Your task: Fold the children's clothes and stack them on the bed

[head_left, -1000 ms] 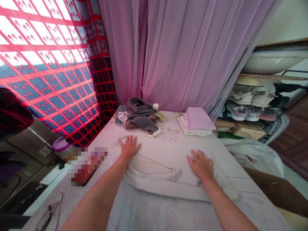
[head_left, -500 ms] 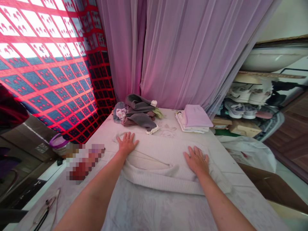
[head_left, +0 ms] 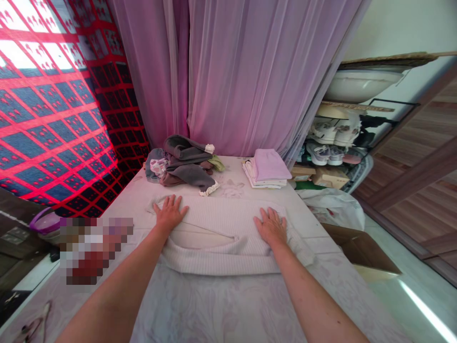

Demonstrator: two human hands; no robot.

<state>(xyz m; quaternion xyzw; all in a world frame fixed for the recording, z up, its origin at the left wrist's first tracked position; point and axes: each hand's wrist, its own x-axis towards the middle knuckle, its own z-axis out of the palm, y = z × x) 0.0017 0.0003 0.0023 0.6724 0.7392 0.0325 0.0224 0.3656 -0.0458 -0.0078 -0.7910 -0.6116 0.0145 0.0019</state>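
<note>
Left hand [head_left: 169, 214] and right hand [head_left: 272, 227] lie spread on one ribbed garment [head_left: 219, 214], lower centre; one folded stack [head_left: 269, 167] sits right of centre.

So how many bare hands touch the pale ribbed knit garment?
2: the bare left hand on the left part of the pale ribbed knit garment, the bare right hand on its right part.

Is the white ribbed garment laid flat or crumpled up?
Mostly flat: the garment lies low and wide on the patterned surface, under the left hand and right hand. Whether layers are folded underneath, cannot tell.
</note>
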